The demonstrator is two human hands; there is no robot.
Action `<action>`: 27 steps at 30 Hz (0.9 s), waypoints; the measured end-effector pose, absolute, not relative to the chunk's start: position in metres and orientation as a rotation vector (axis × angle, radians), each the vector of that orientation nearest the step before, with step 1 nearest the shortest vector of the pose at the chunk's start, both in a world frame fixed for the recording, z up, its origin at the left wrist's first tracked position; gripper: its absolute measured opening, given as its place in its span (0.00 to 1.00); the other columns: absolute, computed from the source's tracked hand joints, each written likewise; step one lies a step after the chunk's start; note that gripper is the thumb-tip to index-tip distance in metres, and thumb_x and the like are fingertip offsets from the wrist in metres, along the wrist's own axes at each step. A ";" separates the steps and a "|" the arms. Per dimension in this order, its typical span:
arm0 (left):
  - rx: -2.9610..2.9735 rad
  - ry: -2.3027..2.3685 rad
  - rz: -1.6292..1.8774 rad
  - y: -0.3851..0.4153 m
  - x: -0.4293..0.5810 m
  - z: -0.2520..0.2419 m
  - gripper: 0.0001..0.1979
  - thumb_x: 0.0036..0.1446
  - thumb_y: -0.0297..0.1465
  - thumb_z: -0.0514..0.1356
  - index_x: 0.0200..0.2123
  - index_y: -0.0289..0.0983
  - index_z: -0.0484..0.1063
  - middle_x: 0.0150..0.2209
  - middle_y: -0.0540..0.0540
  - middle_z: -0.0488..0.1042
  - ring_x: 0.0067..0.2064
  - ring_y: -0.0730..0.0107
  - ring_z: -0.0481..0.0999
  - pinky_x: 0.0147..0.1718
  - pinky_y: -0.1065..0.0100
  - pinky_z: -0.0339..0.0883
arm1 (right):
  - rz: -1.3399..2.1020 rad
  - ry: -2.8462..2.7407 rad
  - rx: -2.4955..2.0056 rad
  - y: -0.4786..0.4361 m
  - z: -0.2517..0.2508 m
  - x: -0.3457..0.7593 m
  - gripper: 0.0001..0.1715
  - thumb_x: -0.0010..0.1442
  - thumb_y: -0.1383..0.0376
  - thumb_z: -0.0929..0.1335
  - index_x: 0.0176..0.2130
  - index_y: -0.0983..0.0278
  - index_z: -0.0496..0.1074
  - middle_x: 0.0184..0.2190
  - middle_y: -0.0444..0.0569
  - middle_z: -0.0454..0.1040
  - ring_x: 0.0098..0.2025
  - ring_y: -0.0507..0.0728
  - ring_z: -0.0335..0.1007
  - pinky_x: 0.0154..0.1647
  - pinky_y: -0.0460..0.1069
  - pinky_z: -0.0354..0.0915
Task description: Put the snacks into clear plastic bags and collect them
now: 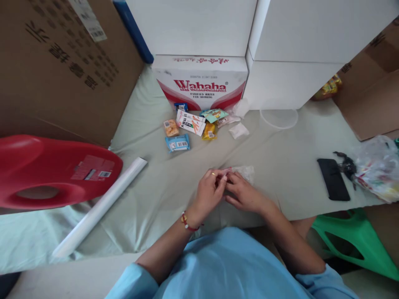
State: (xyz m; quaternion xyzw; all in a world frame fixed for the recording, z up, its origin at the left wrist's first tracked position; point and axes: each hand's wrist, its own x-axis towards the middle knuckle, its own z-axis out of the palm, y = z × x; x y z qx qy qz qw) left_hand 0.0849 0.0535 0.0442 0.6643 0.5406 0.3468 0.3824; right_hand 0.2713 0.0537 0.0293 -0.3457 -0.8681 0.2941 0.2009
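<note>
Close together over the cloth, my left hand (pixel 211 189) and my right hand (pixel 245 192) pinch the edge of a small clear plastic bag (pixel 247 172) with a pinkish-red part. My fingertips cover most of the pinched edge. Beyond my hands lies a group of packaged snacks: a blue packet (pixel 177 143), an orange-brown packet (pixel 171 128), white printed sachets (pixel 191 123), a yellow packet (pixel 210 131) and a light green packet (pixel 214 114). Beside them sit a small white packet (pixel 239 131) and some crumpled clear plastic (pixel 240 108).
A Wahaba-printed carton (pixel 202 83) stands behind the snacks, near a clear round container (pixel 279 118). Left are a red jug (pixel 62 166), a white roll (pixel 101 207) and a large cardboard box (pixel 68 70). Right are a black phone (pixel 334 179), a filled plastic bag (pixel 378 166) and a green stool (pixel 358 241).
</note>
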 end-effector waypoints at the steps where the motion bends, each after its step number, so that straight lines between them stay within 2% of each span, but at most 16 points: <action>1: 1.769 1.317 0.872 0.053 0.088 0.045 0.10 0.69 0.31 0.56 0.46 0.39 0.77 0.44 0.43 0.78 0.46 0.63 0.78 0.49 0.61 0.73 | 0.858 -2.407 -0.945 0.052 0.030 0.276 0.24 0.67 0.64 0.70 0.61 0.63 0.74 0.60 0.63 0.71 0.66 0.66 0.62 0.66 0.66 0.63; 3: 1.897 1.195 0.832 0.050 0.091 0.046 0.15 0.69 0.28 0.53 0.53 0.39 0.76 0.51 0.40 0.76 0.54 0.61 0.76 0.57 0.57 0.72 | 0.946 -2.340 -0.905 0.051 0.032 0.288 0.23 0.69 0.62 0.69 0.62 0.62 0.74 0.63 0.63 0.70 0.68 0.66 0.63 0.68 0.65 0.62; 5: 1.999 1.146 0.771 0.047 0.089 0.043 0.19 0.65 0.24 0.53 0.55 0.39 0.75 0.53 0.39 0.74 0.57 0.59 0.73 0.60 0.54 0.70 | 1.075 -2.216 -0.893 0.049 0.031 0.299 0.22 0.72 0.59 0.67 0.62 0.60 0.74 0.63 0.59 0.73 0.67 0.63 0.66 0.68 0.64 0.63; 8: 2.123 1.209 0.703 0.046 0.086 0.030 0.28 0.57 0.20 0.55 0.60 0.36 0.71 0.55 0.37 0.71 0.58 0.55 0.72 0.62 0.50 0.69 | 1.286 -1.960 -1.005 0.047 0.026 0.311 0.22 0.75 0.55 0.64 0.63 0.57 0.73 0.56 0.53 0.79 0.57 0.59 0.76 0.60 0.58 0.70; 10: 2.210 1.273 0.665 0.044 0.087 0.020 0.31 0.56 0.20 0.55 0.64 0.35 0.68 0.58 0.35 0.70 0.61 0.53 0.71 0.63 0.48 0.68 | 1.191 -1.808 -1.222 0.046 0.018 0.315 0.22 0.74 0.53 0.64 0.61 0.57 0.74 0.51 0.53 0.80 0.49 0.59 0.78 0.53 0.56 0.74; 11: 2.258 1.300 0.631 0.043 0.088 0.016 0.32 0.57 0.20 0.54 0.66 0.34 0.66 0.60 0.33 0.69 0.62 0.51 0.70 0.64 0.47 0.67 | 1.040 -1.757 -1.359 0.046 0.013 0.316 0.23 0.73 0.52 0.65 0.60 0.58 0.75 0.51 0.55 0.79 0.48 0.60 0.77 0.52 0.57 0.74; 14: 2.393 1.391 0.483 0.037 0.094 0.011 0.31 0.62 0.20 0.53 0.68 0.32 0.63 0.66 0.30 0.67 0.66 0.48 0.68 0.64 0.46 0.66 | 0.525 -1.730 -1.692 0.049 -0.002 0.316 0.32 0.63 0.49 0.73 0.60 0.62 0.75 0.58 0.63 0.71 0.58 0.69 0.68 0.60 0.68 0.67; 15: 2.429 1.416 0.433 0.035 0.096 0.010 0.31 0.63 0.20 0.52 0.69 0.32 0.62 0.67 0.30 0.67 0.66 0.48 0.68 0.64 0.47 0.67 | 0.427 -1.758 -1.745 0.049 -0.006 0.316 0.31 0.61 0.49 0.74 0.58 0.62 0.76 0.61 0.64 0.69 0.63 0.72 0.63 0.64 0.71 0.62; 17: 2.484 1.450 0.359 0.030 0.098 0.010 0.32 0.64 0.20 0.51 0.71 0.32 0.60 0.67 0.30 0.67 0.66 0.49 0.69 0.62 0.50 0.69 | 0.373 -1.823 -1.761 0.050 -0.011 0.316 0.21 0.62 0.52 0.73 0.49 0.63 0.78 0.64 0.64 0.67 0.68 0.74 0.56 0.68 0.72 0.57; 19: 2.512 1.468 0.319 0.027 0.098 0.010 0.32 0.64 0.20 0.51 0.72 0.31 0.59 0.68 0.30 0.67 0.66 0.51 0.70 0.60 0.52 0.70 | 0.439 -1.831 -1.696 0.049 -0.010 0.318 0.14 0.65 0.54 0.70 0.41 0.62 0.77 0.63 0.61 0.68 0.67 0.71 0.59 0.68 0.69 0.59; 20: 2.521 1.469 0.310 0.026 0.098 0.009 0.32 0.65 0.20 0.51 0.72 0.31 0.59 0.68 0.30 0.67 0.67 0.50 0.70 0.60 0.52 0.71 | 0.509 -1.804 -1.662 0.048 -0.007 0.319 0.13 0.66 0.55 0.69 0.40 0.62 0.76 0.60 0.60 0.71 0.64 0.69 0.64 0.65 0.66 0.62; 22: 2.535 1.462 0.302 0.025 0.096 0.008 0.31 0.66 0.21 0.50 0.72 0.31 0.59 0.68 0.30 0.67 0.67 0.50 0.69 0.59 0.52 0.71 | 0.712 -1.697 -1.628 0.049 0.002 0.319 0.14 0.68 0.53 0.67 0.40 0.61 0.74 0.47 0.55 0.78 0.49 0.62 0.74 0.53 0.59 0.70; 24: 2.552 1.447 0.289 0.025 0.095 0.007 0.31 0.67 0.21 0.50 0.72 0.33 0.60 0.68 0.31 0.67 0.67 0.51 0.69 0.59 0.52 0.71 | 0.907 -1.579 -1.620 0.052 0.014 0.314 0.15 0.69 0.52 0.67 0.38 0.60 0.72 0.33 0.47 0.76 0.33 0.57 0.72 0.38 0.52 0.70; 25: 2.562 1.441 0.281 0.025 0.094 0.007 0.30 0.67 0.22 0.50 0.71 0.33 0.61 0.68 0.31 0.68 0.66 0.52 0.70 0.58 0.53 0.71 | 0.959 -1.546 -1.613 0.054 0.021 0.309 0.15 0.69 0.52 0.67 0.37 0.60 0.71 0.29 0.44 0.74 0.29 0.55 0.69 0.33 0.50 0.67; 27: 2.582 1.425 0.262 0.025 0.095 0.007 0.28 0.68 0.22 0.50 0.70 0.32 0.64 0.67 0.31 0.69 0.65 0.52 0.71 0.58 0.54 0.71 | 0.949 -1.569 -1.586 0.062 0.032 0.293 0.14 0.69 0.53 0.67 0.36 0.60 0.71 0.27 0.43 0.72 0.28 0.54 0.67 0.32 0.48 0.64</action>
